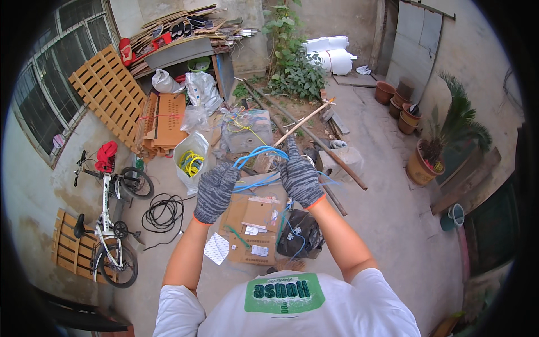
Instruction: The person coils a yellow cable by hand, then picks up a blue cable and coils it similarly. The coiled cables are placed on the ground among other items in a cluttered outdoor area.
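A looped bundle of blue cable (pixel 262 152) stretches between my two hands, both in grey striped knit gloves with orange cuffs. My left hand (pixel 217 191) grips the bundle's left end. On the other side my right hand (pixel 300 172) is closed around the right end, its index finger pointing away from me. Loose blue tails trail past the right wrist. Below the hands lie flattened cardboard boxes (pixel 252 227) and a black plastic bag (pixel 300 236) with a thin blue strand on it. Left of my left hand stands a white sack (pixel 198 141) holding yellow cable (pixel 190 163).
A coil of black cable (pixel 163 212) and a white folding bicycle (pixel 106 206) are on the left. Ahead, long metal pipes (pixel 320 145) and a wooden stick (pixel 305 121) cross near a plastic-covered block (pixel 247 130). Potted plants (pixel 425 162) line the right wall.
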### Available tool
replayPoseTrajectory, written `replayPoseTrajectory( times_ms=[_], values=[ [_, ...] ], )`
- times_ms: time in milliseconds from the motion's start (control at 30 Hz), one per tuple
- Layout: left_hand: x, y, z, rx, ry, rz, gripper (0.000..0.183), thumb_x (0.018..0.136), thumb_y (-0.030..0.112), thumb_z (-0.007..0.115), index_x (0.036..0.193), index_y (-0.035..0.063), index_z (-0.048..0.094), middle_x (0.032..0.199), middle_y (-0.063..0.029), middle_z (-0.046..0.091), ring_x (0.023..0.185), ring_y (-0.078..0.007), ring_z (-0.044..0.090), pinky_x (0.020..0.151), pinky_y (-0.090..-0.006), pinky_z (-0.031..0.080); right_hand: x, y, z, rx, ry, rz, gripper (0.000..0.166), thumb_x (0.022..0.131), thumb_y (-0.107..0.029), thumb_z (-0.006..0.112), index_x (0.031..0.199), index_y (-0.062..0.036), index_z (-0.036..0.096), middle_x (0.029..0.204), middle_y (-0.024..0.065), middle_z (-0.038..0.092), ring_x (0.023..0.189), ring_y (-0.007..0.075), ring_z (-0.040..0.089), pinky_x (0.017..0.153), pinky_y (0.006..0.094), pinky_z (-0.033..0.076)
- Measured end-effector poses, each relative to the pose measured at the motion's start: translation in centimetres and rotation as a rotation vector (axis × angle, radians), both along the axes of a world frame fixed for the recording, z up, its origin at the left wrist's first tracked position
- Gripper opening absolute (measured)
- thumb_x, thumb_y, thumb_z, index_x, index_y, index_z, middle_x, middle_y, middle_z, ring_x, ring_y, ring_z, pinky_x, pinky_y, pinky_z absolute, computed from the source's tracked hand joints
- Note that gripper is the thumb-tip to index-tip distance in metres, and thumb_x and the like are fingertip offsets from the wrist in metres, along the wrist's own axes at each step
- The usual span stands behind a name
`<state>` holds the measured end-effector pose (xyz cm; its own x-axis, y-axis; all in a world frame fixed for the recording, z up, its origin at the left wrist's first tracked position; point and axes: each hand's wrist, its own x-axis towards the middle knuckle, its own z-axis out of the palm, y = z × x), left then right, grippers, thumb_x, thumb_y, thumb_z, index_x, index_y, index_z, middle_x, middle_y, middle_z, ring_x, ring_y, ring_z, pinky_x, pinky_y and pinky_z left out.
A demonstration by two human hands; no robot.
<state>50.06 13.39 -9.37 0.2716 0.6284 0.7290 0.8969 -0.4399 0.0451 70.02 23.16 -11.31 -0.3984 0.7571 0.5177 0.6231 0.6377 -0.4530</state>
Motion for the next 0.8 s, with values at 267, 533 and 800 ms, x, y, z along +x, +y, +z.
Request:
replayPoseTrajectory(
  times_ms=[267, 533, 800],
  values=[
    [-2.6, 0.5, -1.5, -0.019, -0.049, 0.124, 0.016, 0.063, 0.002, 0.055, 0.078, 0.0059, 0.053, 0.074, -0.0115, 0.054, 0.070, -0.0287, 0.052, 0.062, -0.0386, 0.043, 2.4, 1.9, -0.5, -0.665, 0.442, 0.824, 0.028, 0.081, -0.021, 0.055, 0.100, -0.0001, 0.054, 0.080, 0.0050, 0.057, 0.071, 0.0125, 0.054, 0.067, 0.0255, 0.045],
    [-4.3, 0.9, -1.5, -0.029, -0.058, -0.088, 0.015, 0.073, 0.003, 0.054, 0.089, 0.0030, 0.053, 0.078, -0.0127, 0.055, 0.072, -0.0277, 0.055, 0.063, -0.0363, 0.044, 3.1, 0.9, 0.3, -1.020, 0.529, 0.924, 0.024, 0.082, -0.021, 0.054, 0.096, -0.0014, 0.055, 0.070, 0.0042, 0.055, 0.064, 0.0114, 0.052, 0.061, 0.0245, 0.042],
    [3.8, 3.1, 3.5, 0.087, 0.361, 0.083, 0.033, 0.079, 0.029, 0.049, 0.098, 0.0027, 0.055, 0.094, -0.0149, 0.056, 0.086, -0.0283, 0.054, 0.078, -0.0335, 0.042, -0.6, 2.8, -3.2, -0.320, 0.328, 0.774, 0.021, 0.085, -0.015, 0.046, 0.101, -0.0034, 0.054, 0.085, 0.0061, 0.054, 0.065, 0.0131, 0.051, 0.062, 0.0230, 0.043]
  ],
)
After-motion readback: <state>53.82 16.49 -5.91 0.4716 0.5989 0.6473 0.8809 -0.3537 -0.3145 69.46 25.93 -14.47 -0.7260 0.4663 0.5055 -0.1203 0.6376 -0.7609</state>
